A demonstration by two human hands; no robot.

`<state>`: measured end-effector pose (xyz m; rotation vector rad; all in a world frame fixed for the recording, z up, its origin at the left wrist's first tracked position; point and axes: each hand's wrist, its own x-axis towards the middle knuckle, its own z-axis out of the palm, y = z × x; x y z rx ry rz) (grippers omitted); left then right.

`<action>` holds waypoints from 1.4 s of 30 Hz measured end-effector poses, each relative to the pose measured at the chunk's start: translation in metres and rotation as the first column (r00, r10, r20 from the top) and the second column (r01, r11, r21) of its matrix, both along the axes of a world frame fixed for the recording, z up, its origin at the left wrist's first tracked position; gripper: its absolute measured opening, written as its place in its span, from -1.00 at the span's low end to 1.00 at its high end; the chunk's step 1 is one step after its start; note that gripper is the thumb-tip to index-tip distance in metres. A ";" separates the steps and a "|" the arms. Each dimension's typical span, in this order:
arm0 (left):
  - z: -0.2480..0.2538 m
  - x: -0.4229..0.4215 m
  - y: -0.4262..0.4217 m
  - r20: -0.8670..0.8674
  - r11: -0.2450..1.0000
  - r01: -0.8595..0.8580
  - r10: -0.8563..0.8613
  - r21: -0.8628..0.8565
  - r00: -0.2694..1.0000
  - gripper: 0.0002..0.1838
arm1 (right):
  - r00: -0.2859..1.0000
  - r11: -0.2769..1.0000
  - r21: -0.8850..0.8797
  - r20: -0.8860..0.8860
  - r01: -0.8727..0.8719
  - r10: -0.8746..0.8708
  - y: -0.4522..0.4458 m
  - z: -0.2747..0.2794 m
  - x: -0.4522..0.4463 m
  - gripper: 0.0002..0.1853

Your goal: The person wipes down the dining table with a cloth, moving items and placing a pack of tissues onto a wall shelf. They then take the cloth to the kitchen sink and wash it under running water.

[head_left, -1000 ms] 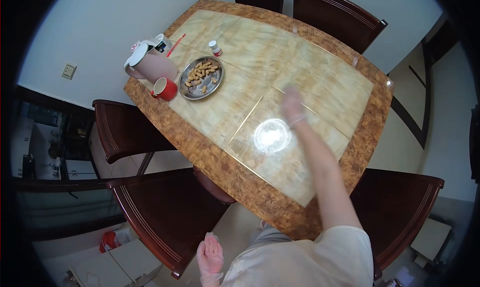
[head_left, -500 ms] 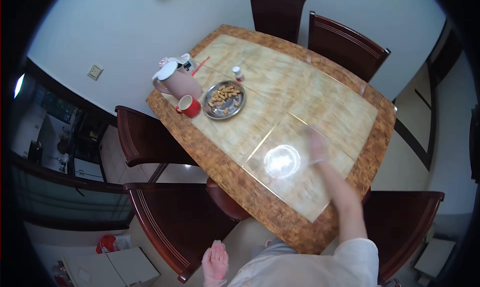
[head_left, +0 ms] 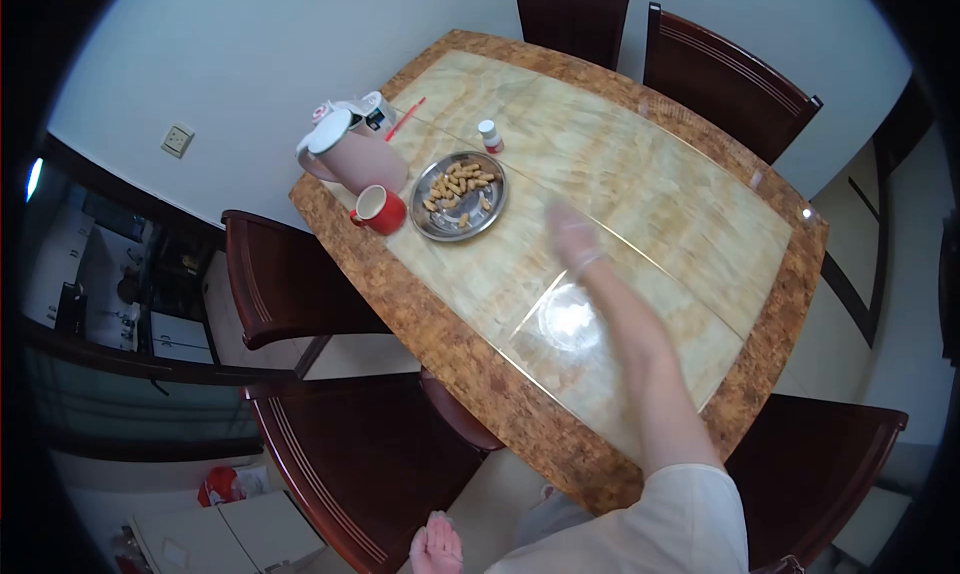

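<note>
My right hand [head_left: 574, 236], in a clear glove and blurred by motion, is over the middle of the marble-topped table [head_left: 640, 184]; its fingers are too smeared to read. Left of it stands a round metal plate [head_left: 440, 222] with several peanuts [head_left: 460, 181]. Low in the picture, beside the table, my left hand [head_left: 437, 546] is gloved too, palm up with its fingers apart from any object and nothing in it.
A red mug [head_left: 380, 211] and a pink kettle [head_left: 362, 159] stand at the table's left edge. Behind the plate are a small white bottle [head_left: 490, 136] and a red stick-like item [head_left: 405, 119]. Dark wooden chairs [head_left: 370, 464] surround the table.
My right hand has shifted left across the table, nearer the plate. The head view has moved, so the table sits differently in the picture. My left hand sits lower in the picture.
</note>
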<state>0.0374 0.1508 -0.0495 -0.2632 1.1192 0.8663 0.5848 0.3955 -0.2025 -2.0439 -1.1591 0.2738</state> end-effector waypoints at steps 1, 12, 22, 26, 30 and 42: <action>0.005 0.005 0.003 -0.009 1.000 -0.008 0.008 0.005 1.000 -0.63 | 0.979 0.980 -0.010 0.038 -0.198 0.198 0.014 -0.015 -0.040 -0.59; 0.037 0.022 0.010 -0.074 0.993 0.087 -0.081 0.085 0.994 -0.58 | 0.612 0.965 0.198 -0.746 -0.174 0.263 -0.084 0.010 -0.166 -0.66; 0.033 -0.010 -0.014 -0.040 0.996 -0.051 0.054 0.070 0.998 -0.59 | 0.965 0.992 -0.002 0.231 0.127 -0.123 -0.038 -0.011 -0.038 -0.58; 0.034 -0.019 -0.022 -0.030 0.992 -0.103 0.106 0.079 0.994 -0.60 | 0.881 0.902 -0.014 0.208 -0.431 0.424 0.007 0.018 -0.171 -0.52; 0.039 -0.025 -0.030 -0.020 0.990 -0.110 0.112 0.090 0.993 -0.60 | 0.700 0.688 0.150 0.261 -0.710 0.665 -0.011 0.015 -0.257 -0.49; 0.068 -0.048 -0.041 0.022 0.969 0.050 -0.057 0.243 0.998 -0.58 | 0.472 0.474 0.043 0.207 -0.880 0.857 -0.250 0.026 -0.280 -0.67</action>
